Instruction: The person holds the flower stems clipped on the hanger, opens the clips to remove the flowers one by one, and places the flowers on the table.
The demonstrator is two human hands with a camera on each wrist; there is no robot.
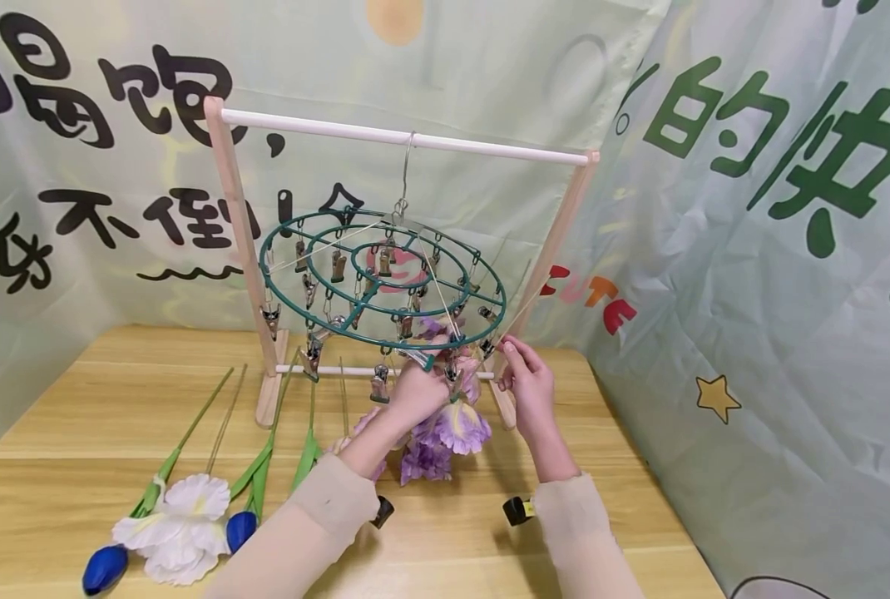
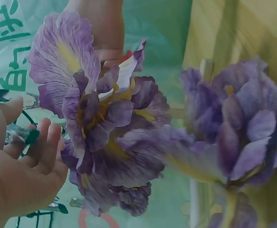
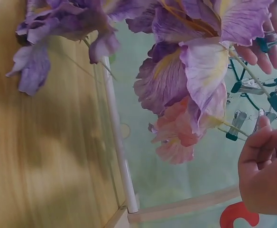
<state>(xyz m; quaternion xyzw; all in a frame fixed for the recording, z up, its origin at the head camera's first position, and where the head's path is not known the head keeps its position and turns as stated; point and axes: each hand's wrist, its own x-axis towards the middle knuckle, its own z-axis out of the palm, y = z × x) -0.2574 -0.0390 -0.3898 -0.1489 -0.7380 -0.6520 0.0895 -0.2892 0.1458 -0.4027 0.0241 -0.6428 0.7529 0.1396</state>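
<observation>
1. Green rack [image 1: 365, 301] hangs by its hook [image 1: 405, 170] from the rail [image 1: 482, 147], so that much is set up.
2. Some flowers are up, by the look of it: in the right wrist view, the stem of a purple flower [image 3: 200, 61] runs to a clip [image 3: 274, 101] at the rack's near right. A pink flower [image 3: 176, 128] is just beside it, its stem also reaching the clips; whether one grips it, I cannot tell.
3. Right hand [image 1: 531, 387]: thumb and fingers drawn narrow right at the rim's clips. What they pinch is too small to tell, so I judge this fastening unfinished.
4. Left hand [image 1: 421, 393]: under the rack, fingers loosely bent around a clip; whether they grip it, I cannot tell.
5. Plenty seems left. On the table [image 1: 602, 449] lie a white flower [image 1: 179, 532], two blue buds [image 1: 106, 569] and a leafy stem [image 1: 310, 453] whose head the left sleeve [image 1: 333, 499] hides. Another purple flower [image 2: 240, 123] seems to lie there too.
6. Clips on the rack's left and front, such as the front one [image 1: 380, 383], hold no flower. I would call it an early stage.
</observation>
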